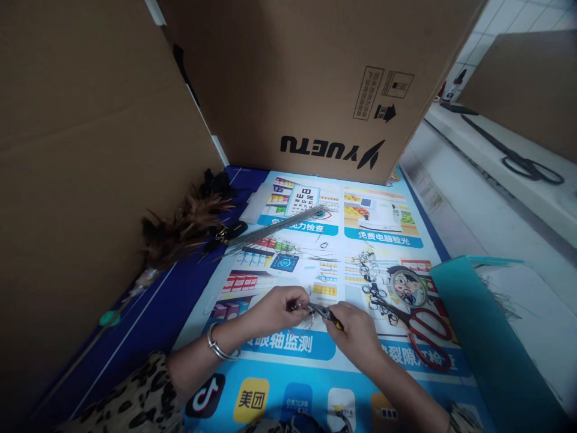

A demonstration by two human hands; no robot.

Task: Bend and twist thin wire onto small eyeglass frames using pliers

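Near the middle of the surface's [293, 370] near edge, the left hand [286, 305] is pinching a small piece of fine wire [311, 316], while the right hand [357, 329] is closing round pliers [321, 310]. Their tips are meeting the wire just beside the left hand, apparently so that one hand is steadying what the other is working. A bundle of straight wires [279, 227] is lying toward the far left corner, seemingly within reach. Black wire loops [379, 291] are sitting toward the right edge, red-handled scissors [411, 323] resting beside them, probably for easy grabbing. A cardboard box [293, 78] is standing along the far edge, perhaps as a screen.
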